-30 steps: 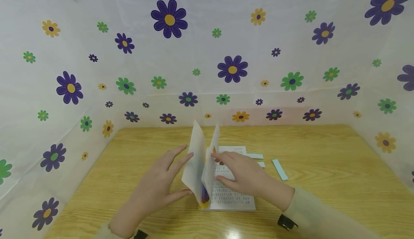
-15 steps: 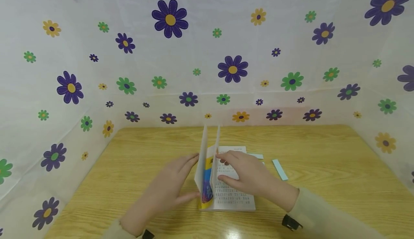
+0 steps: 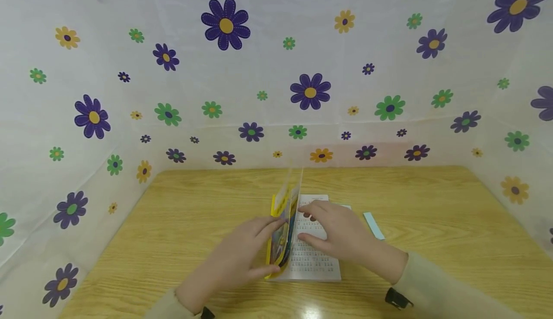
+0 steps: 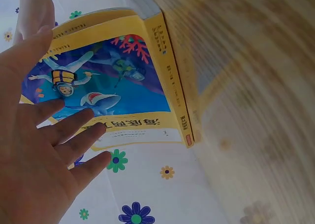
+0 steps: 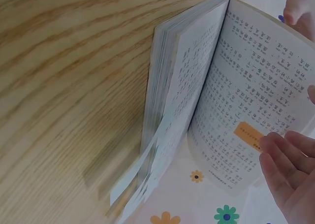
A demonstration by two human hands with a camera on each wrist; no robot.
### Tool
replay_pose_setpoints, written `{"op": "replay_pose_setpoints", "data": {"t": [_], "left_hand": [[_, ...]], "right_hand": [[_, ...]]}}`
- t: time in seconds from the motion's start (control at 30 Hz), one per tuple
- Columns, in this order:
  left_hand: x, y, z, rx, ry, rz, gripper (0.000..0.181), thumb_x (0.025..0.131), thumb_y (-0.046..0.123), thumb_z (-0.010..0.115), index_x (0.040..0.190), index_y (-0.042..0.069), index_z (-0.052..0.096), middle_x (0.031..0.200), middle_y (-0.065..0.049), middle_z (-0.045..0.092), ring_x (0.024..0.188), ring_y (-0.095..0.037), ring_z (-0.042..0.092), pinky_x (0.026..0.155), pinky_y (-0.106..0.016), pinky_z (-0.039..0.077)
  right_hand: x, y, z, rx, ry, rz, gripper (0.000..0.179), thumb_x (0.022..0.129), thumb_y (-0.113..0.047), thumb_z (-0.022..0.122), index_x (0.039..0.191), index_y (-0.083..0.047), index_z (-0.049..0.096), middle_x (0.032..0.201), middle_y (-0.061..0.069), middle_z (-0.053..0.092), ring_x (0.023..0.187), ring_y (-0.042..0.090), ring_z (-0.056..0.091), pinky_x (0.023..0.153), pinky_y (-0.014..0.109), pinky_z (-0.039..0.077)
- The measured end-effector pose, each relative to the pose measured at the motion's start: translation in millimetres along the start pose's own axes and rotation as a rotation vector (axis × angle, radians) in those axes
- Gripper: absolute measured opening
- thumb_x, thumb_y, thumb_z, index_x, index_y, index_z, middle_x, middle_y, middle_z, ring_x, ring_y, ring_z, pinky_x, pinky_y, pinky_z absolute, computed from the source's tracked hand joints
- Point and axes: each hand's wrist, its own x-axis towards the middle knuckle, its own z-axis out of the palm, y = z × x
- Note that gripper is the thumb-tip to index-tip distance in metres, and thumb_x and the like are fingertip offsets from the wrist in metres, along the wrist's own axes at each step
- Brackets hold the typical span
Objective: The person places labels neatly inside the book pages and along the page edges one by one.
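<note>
A thick yellow-covered book point(image 3: 317, 259) lies part open on the table, its front part standing up near the spine. Its front cover point(image 4: 128, 91) shows a diver and a shark. Against that cover's outer side is my left hand point(image 3: 242, 244), fingers extended and spread. On the other side, my right hand point(image 3: 341, 228) has its fingertips at the raised printed page point(image 5: 256, 86), near an orange label. Its fingers bend slightly and do not grip. Pale strips of paper point(image 5: 140, 170) stick out from between the right-hand pages.
A loose pale blue strip point(image 3: 373, 226) lies on the wooden table point(image 3: 432, 223), right of the book. White cloth with printed flowers point(image 3: 310, 91) hangs behind the table and along both sides.
My left hand has moved right, and the front cover and loose pages have swung right toward the raised page. The right hand has shifted slightly right.
</note>
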Motion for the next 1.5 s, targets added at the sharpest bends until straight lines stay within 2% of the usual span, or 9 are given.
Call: {"op": "replay_pose_setpoints", "data": {"t": [0.27, 0.47, 0.67, 0.93, 1.13, 1.3, 1.5], "left_hand": [[-0.2, -0.6, 6.2, -0.016, -0.082, -0.008, 0.088, 0.093, 0.056, 0.078, 0.162, 0.014, 0.042, 0.158, -0.008, 0.055, 0.144, -0.028, 0.056, 0.121, -0.047, 0.050], [1.5, -1.1, 8.7, -0.017, -0.143, -0.014, 0.083, 0.093, 0.054, 0.078, 0.160, 0.015, 0.047, 0.155, -0.008, 0.058, 0.143, -0.026, 0.057, 0.121, -0.047, 0.050], [3.6, -1.2, 9.7, -0.021, -0.214, -0.032, 0.077, 0.096, 0.051, 0.076, 0.160, 0.019, 0.047, 0.155, -0.006, 0.058, 0.144, -0.026, 0.056, 0.123, -0.049, 0.048], [5.8, -1.4, 11.6, -0.050, -0.272, -0.053, 0.072, 0.097, 0.046, 0.077, 0.159, 0.024, 0.049, 0.156, -0.006, 0.057, 0.143, -0.027, 0.057, 0.121, -0.050, 0.051], [7.3, -1.2, 13.1, -0.053, -0.301, -0.052, 0.070, 0.096, 0.043, 0.078, 0.158, 0.024, 0.050, 0.156, -0.005, 0.057, 0.141, -0.027, 0.059, 0.118, -0.048, 0.053], [9.0, -0.9, 13.9, -0.054, -0.323, -0.049, 0.069, 0.097, 0.043, 0.078, 0.157, 0.024, 0.051, 0.156, -0.005, 0.056, 0.142, -0.026, 0.058, 0.118, -0.046, 0.053], [10.2, -0.3, 14.1, -0.048, -0.339, -0.043, 0.067, 0.097, 0.043, 0.077, 0.156, 0.023, 0.053, 0.157, -0.004, 0.056, 0.144, -0.025, 0.057, 0.119, -0.046, 0.053]], "right_hand": [[-7.8, 8, -6, -0.050, -0.012, 0.005, 0.045, 0.096, -0.040, 0.077, 0.128, -0.010, 0.069, 0.114, 0.002, 0.077, 0.097, 0.015, 0.074, 0.082, 0.034, 0.066], [-13.0, 12, -10, -0.084, -0.028, -0.006, 0.042, 0.094, -0.038, 0.078, 0.122, -0.009, 0.071, 0.111, 0.002, 0.076, 0.093, 0.014, 0.073, 0.079, 0.031, 0.065], [-19.4, 16, -13, -0.109, -0.045, -0.012, 0.040, 0.094, -0.039, 0.078, 0.119, -0.007, 0.073, 0.109, 0.003, 0.077, 0.093, 0.016, 0.073, 0.080, 0.033, 0.066], [-28.1, 21, -14, -0.132, -0.077, 0.014, 0.037, 0.095, -0.039, 0.078, 0.116, -0.009, 0.075, 0.109, 0.002, 0.077, 0.099, 0.019, 0.075, 0.085, 0.039, 0.066], [-30.9, 24, -16, -0.158, -0.089, 0.045, 0.035, 0.094, -0.042, 0.078, 0.112, -0.012, 0.075, 0.103, -0.001, 0.076, 0.091, 0.015, 0.073, 0.078, 0.033, 0.065], [-34.3, 26, -15, -0.182, -0.070, 0.067, 0.043, 0.091, -0.043, 0.082, 0.118, -0.011, 0.073, 0.104, -0.001, 0.075, 0.090, 0.013, 0.071, 0.078, 0.030, 0.064], [-37.5, 30, -13, -0.206, -0.050, 0.036, 0.056, 0.088, -0.041, 0.085, 0.130, -0.008, 0.068, 0.117, 0.005, 0.074, 0.106, 0.020, 0.074, 0.089, 0.038, 0.067]]}}
